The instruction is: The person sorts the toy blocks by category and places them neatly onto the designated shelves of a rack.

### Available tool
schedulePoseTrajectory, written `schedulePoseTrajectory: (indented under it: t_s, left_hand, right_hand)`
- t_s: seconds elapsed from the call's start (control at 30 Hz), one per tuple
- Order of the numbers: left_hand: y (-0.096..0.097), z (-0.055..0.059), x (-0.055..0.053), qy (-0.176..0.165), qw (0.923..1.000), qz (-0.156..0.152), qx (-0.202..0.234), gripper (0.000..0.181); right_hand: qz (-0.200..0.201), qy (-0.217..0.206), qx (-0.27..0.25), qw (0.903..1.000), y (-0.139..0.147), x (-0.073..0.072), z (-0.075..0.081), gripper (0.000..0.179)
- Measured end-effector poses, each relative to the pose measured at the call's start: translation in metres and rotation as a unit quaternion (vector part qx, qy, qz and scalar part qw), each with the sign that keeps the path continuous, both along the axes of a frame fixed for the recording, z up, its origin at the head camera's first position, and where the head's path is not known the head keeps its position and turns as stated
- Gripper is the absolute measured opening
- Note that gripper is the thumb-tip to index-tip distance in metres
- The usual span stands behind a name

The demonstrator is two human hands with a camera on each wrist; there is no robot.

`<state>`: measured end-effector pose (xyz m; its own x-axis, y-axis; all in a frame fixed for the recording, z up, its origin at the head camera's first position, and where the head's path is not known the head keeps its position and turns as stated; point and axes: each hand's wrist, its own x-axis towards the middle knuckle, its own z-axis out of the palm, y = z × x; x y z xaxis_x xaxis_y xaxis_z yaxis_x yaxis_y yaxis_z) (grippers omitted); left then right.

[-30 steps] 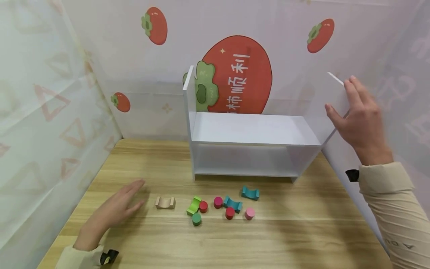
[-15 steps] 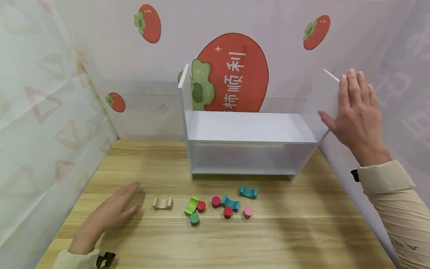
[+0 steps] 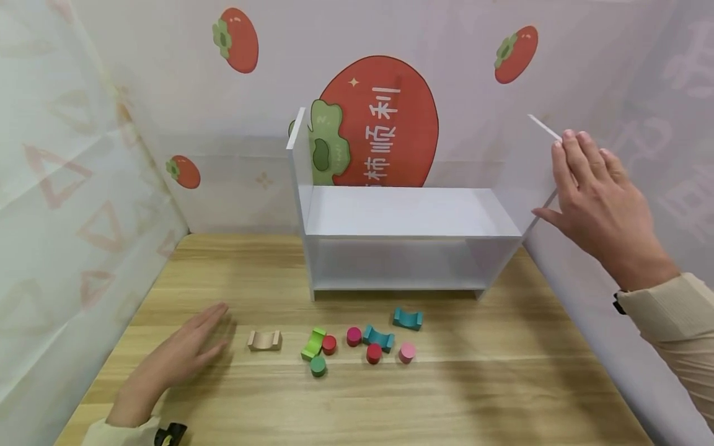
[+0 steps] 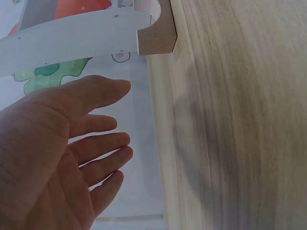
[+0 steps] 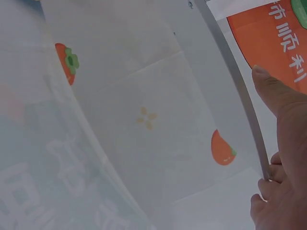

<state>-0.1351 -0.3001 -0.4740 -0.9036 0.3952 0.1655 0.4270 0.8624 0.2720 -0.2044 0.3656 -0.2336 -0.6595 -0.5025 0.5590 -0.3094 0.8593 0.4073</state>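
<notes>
In the head view, my right hand (image 3: 605, 204) is at the right side panel of a white two-tier shelf (image 3: 407, 210), its fingers straight and overlapping the panel's upper front edge. The right wrist view shows the thumb (image 5: 278, 93) pointing along that edge, with fingertips right at it. My left hand (image 3: 170, 365) holds nothing, fingers loosely extended low over the table's left part. Just right of it lies a beige wooden block (image 3: 264, 341) with a curved hollow, which also shows above the left hand (image 4: 62, 139) in the left wrist view.
Before the shelf on the wooden table (image 3: 357, 409) lie a lime-green curved block (image 3: 314, 344), two blue ones (image 3: 379, 339) and several small cylinders: green (image 3: 318, 366), red (image 3: 374, 354), magenta (image 3: 354, 336) and pink (image 3: 407, 352). Printed cloth walls (image 3: 50, 186) enclose the table.
My right hand has gone from slightly bent, spread fingers to straight fingers held together, and now slants left against the panel. The head view has shifted slightly; blocks and left hand stay put.
</notes>
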Motion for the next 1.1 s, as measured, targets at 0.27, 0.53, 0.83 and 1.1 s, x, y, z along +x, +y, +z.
schedulePoseTrajectory:
  t_s: [0.27, 0.53, 0.83, 1.1]
  left_hand:
    - [0.002, 0.002, 0.001, -0.005, 1.0, -0.002, -0.001, 0.07]
    - [0.001, 0.002, 0.003, -0.008, 0.9999, 0.003, -0.006, 0.071]
    - [-0.002, -0.001, 0.005, 0.001, 1.0, -0.001, -0.004, 0.075]
    - [0.002, -0.003, 0.001, -0.004, 0.9999, -0.012, -0.002, 0.075]
  right_hand:
    - [0.023, 0.026, 0.013, 0.9993, 0.0, -0.007, 0.006, 0.117]
    - [0.024, 0.022, 0.015, 0.9994, 0.002, -0.007, 0.01, 0.118]
    - [-0.016, -0.021, 0.013, 0.9996, -0.001, -0.01, 0.007, 0.122]
    - [0.019, 0.004, -0.012, 0.9997, 0.004, -0.013, 0.004, 0.097]
